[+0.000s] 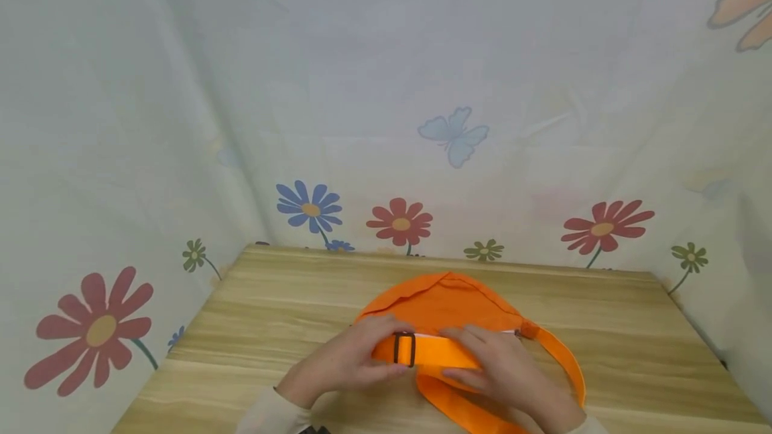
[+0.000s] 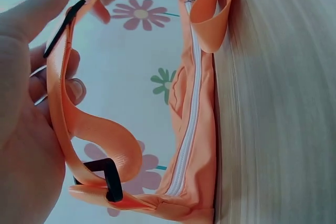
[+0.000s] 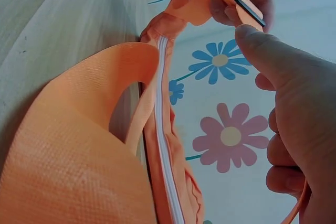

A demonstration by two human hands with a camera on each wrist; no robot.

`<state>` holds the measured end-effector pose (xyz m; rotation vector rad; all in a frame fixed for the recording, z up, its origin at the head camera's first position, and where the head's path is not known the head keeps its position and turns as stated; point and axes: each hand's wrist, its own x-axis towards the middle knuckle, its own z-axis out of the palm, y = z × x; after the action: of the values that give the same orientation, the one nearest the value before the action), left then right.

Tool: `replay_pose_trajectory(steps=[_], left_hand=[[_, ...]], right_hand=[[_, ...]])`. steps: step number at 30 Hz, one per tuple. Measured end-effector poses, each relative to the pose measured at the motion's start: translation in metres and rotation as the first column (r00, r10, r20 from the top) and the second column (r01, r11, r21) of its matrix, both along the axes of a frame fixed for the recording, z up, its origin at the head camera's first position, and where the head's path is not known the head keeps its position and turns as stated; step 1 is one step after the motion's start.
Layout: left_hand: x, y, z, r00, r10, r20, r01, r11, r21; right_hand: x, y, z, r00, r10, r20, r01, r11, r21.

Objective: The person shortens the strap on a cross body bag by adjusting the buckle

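Note:
An orange waist bag (image 1: 446, 300) lies on the wooden table, its white zipper (image 2: 195, 87) showing in both wrist views. My left hand (image 1: 350, 357) pinches the bag's orange strap (image 1: 443, 351) beside a black slider buckle (image 1: 405, 349), thumb on the near side and fingers behind. A second black buckle (image 2: 113, 179) sits lower on a looped stretch of strap in the left wrist view. To the right of the slider, my right hand (image 1: 503, 367) holds the same strap between thumb and curled fingers. Both hands are in front of the bag.
A loose length of strap (image 1: 563, 353) curves around the right side of the bag, and another part hangs toward the table's front. The wood-grain table (image 1: 259, 327) meets a pale curtain (image 1: 362, 86) printed with flowers and butterflies at the back and sides.

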<state>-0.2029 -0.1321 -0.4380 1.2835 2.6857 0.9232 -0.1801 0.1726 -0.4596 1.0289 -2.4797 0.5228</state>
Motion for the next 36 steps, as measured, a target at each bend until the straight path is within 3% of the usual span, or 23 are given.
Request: replay_pose_trajectory(steps=[4,9,12,17,24,30,36], left_hand=[[0.001,0.001,-0.002,1.000,0.003,-0.031,-0.002,1.000,0.015],[0.003,0.001,-0.003,0.999,0.038,0.005,-0.038,0.998,0.057],[0.005,0.001,-0.002,0.999,0.040,0.020,-0.042,0.994,0.097],[0.004,0.005,-0.001,1.000,0.012,-0.013,-0.010,0.990,0.142],[0.001,0.006,0.002,1.000,0.011,-0.016,-0.009,0.990,0.140],[0.001,0.008,0.001,1.000,0.007,-0.019,-0.004,0.992,0.128],[0.004,0.008,0.001,0.999,0.025,0.023,-0.028,0.990,0.138]], right_hand=[[0.001,0.003,0.002,0.996,0.034,-0.081,-0.035,0.999,-0.014],[0.002,0.003,0.006,0.986,0.035,-0.164,-0.034,0.999,0.006],[0.007,0.003,0.009,0.993,0.002,-0.118,0.000,1.000,0.023],[0.013,0.002,0.012,0.999,-0.019,-0.033,0.020,1.000,0.015],[0.008,-0.003,0.015,0.993,0.003,-0.120,-0.003,1.000,0.003],[0.009,-0.005,0.015,0.991,-0.019,-0.134,0.019,1.000,-0.005],[0.012,-0.005,0.015,0.989,-0.038,-0.140,0.035,0.999,-0.023]])
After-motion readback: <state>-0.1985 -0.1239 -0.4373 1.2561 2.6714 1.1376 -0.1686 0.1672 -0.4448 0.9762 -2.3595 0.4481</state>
